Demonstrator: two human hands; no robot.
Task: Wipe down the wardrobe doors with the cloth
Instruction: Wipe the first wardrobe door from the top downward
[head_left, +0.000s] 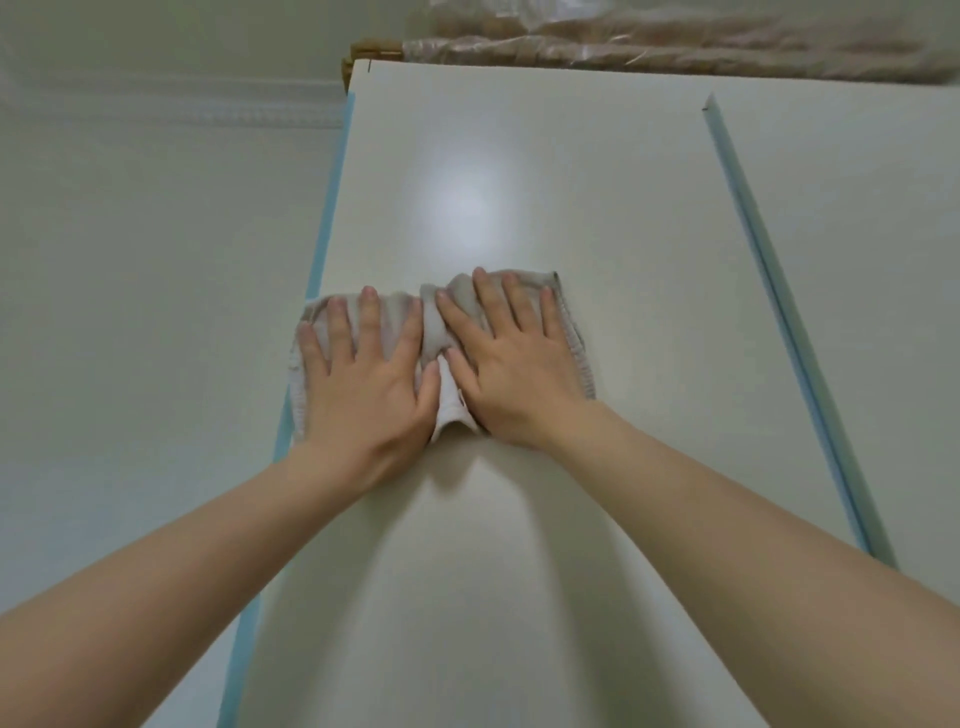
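Observation:
A glossy white wardrobe door (498, 171) fills the middle of the view and runs up to its top edge. A crumpled grey-white cloth (435, 332) lies flat against it, near the door's left edge. My left hand (363, 374) presses on the cloth's left half with its fingers straight and spread. Beside it, my right hand (511, 364) presses the right half the same way. The thumbs nearly meet over a bunched fold in the cloth's middle.
A second door (857, 218) stands to the right, behind a pale blue edge strip (769, 291). Another blue strip (317, 260) lines the left edge, with a white wall (145, 291) beyond. Plastic-wrapped bundles (675, 41) lie on top of the wardrobe.

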